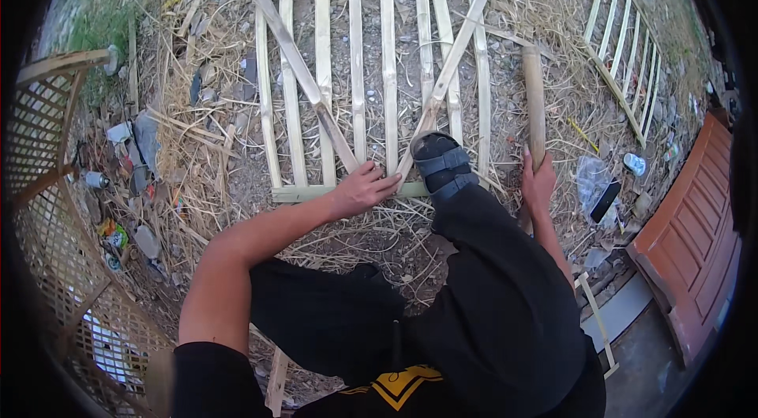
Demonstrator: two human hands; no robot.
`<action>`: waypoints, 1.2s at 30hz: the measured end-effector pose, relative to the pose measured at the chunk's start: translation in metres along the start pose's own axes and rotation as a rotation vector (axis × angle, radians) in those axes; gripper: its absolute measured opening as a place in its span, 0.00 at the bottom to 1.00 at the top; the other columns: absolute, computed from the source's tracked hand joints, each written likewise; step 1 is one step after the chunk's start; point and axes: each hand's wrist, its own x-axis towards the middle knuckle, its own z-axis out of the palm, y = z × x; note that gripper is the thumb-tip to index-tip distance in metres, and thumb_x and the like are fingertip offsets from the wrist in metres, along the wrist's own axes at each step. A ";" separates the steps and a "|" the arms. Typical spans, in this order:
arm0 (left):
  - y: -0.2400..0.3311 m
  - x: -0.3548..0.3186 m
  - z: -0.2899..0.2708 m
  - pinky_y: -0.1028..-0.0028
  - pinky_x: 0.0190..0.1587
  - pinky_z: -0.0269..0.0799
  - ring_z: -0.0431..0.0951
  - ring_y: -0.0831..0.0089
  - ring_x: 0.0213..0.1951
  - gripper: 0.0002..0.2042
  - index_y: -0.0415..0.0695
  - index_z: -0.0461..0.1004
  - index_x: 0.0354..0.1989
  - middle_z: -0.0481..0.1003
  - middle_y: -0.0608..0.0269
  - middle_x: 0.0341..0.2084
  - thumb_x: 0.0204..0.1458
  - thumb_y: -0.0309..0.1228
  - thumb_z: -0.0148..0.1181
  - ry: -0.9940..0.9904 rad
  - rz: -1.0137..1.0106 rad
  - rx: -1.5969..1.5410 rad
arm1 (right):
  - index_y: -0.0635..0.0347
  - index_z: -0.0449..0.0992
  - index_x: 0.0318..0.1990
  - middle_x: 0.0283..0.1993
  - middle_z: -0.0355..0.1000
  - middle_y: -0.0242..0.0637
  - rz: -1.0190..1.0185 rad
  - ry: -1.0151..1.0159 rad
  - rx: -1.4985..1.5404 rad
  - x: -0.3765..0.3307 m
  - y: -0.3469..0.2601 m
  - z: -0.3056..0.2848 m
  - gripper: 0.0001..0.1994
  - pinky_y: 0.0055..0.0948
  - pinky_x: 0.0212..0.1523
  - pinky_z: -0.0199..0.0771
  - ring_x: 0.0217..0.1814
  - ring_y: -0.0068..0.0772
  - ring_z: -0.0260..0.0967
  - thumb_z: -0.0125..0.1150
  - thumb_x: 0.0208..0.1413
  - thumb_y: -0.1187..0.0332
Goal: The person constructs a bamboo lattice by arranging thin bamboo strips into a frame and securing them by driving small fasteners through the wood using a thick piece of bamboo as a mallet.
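A slatted wooden panel (357,63) lay flat on straw-strewn ground (387,232) before a person in dark trousers (505,276), its slanting slats (290,47) running inward toward its near edge. The person's left hand (367,189) rested at the middle of the panel's near edge, fingers loosely bent over the slat ends; whether they pinched the wood could not be told. Just right of the panel, the right hand (538,181) held a thick wooden stick (534,94), its fingers closed around the shaft. A dark sandal (444,165) was planted on the panel's near edge, beside the left hand. Farther right of the panel were another slatted panel (616,94), a clear plastic bag (591,181) and a reddish-brown door (695,221); a lattice screen (65,64) stood to its left.
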 end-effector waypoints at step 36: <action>0.071 0.027 0.006 0.60 0.58 0.61 0.76 0.67 0.51 0.13 0.52 0.83 0.41 0.80 0.78 0.53 0.44 0.27 0.70 0.129 -0.831 0.005 | 0.66 0.68 0.50 0.30 0.75 0.61 -0.148 -0.017 -0.017 0.039 0.016 0.017 0.25 0.56 0.36 0.71 0.34 0.68 0.75 0.56 0.65 0.48</action>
